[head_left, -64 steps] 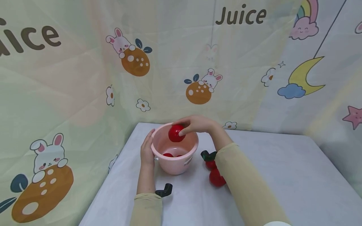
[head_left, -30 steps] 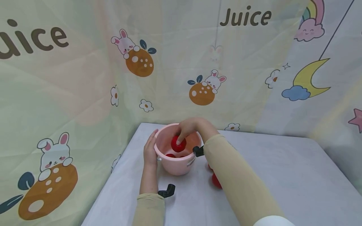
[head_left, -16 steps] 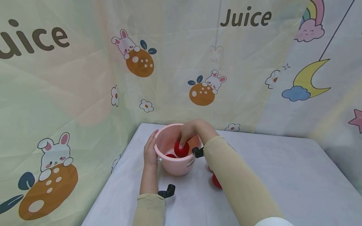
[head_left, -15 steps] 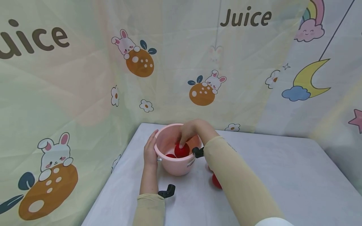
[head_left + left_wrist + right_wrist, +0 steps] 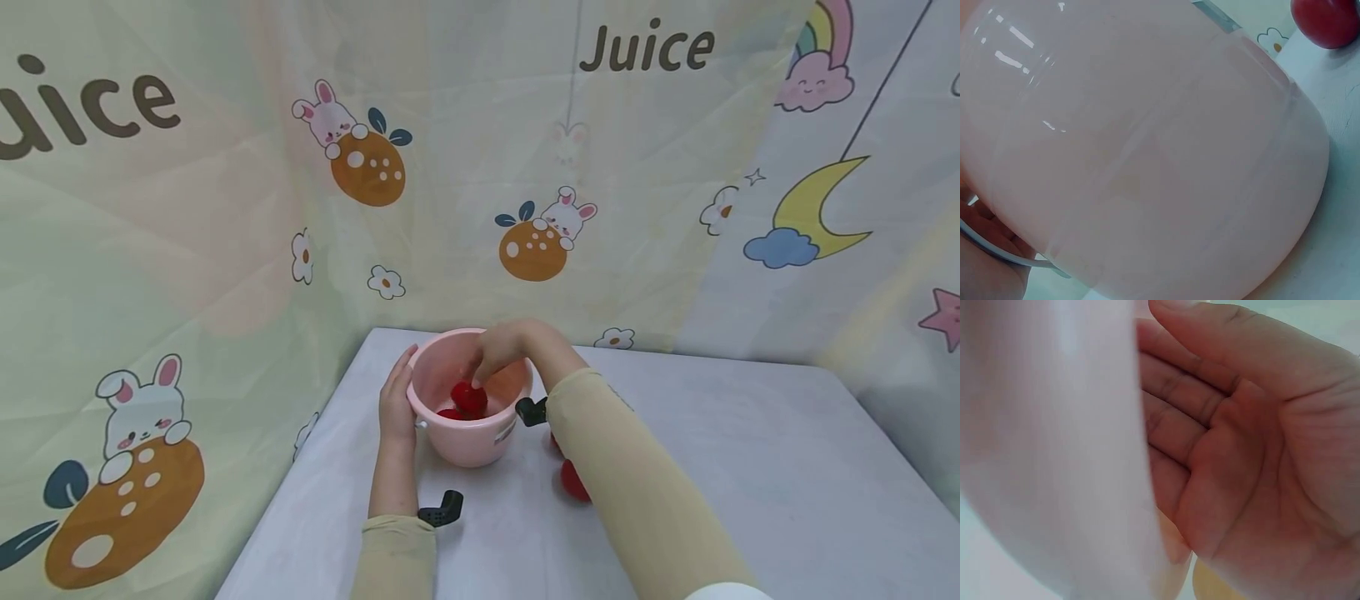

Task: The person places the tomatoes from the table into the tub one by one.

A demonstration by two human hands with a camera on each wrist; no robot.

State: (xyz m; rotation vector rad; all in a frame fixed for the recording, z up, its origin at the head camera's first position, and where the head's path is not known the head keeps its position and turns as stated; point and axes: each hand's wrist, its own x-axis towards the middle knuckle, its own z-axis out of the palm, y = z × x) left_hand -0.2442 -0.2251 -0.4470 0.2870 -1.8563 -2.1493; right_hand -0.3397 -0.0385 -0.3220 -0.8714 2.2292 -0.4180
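A pink bucket (image 5: 465,442) stands on the white table in the head view. My left hand (image 5: 397,404) rests along its left outer side, fingers fairly straight against the wall. In the left wrist view the bucket (image 5: 1147,150) fills most of the picture, with part of the left hand (image 5: 991,269) behind its handle. Inside lies a glossy red apple-like fruit (image 5: 469,400), with another red fruit (image 5: 450,414) beside it. My right hand (image 5: 510,348) reaches over the rim, thumb close above the upper fruit. In the right wrist view the right hand (image 5: 1235,444) shows a loose palm; the bucket wall hides its fingertips.
Right of the bucket, a red fruit (image 5: 574,482) lies on the table (image 5: 720,467), partly behind the right sleeve (image 5: 637,467). Another red fruit (image 5: 555,443) shows only an edge there. A patterned cloth (image 5: 450,167) hangs behind the table.
My right hand has lowered the red fruit into the bucket and let it go; the fruit has shifted slightly left onto the others. My left hand has stayed at the bucket's side.
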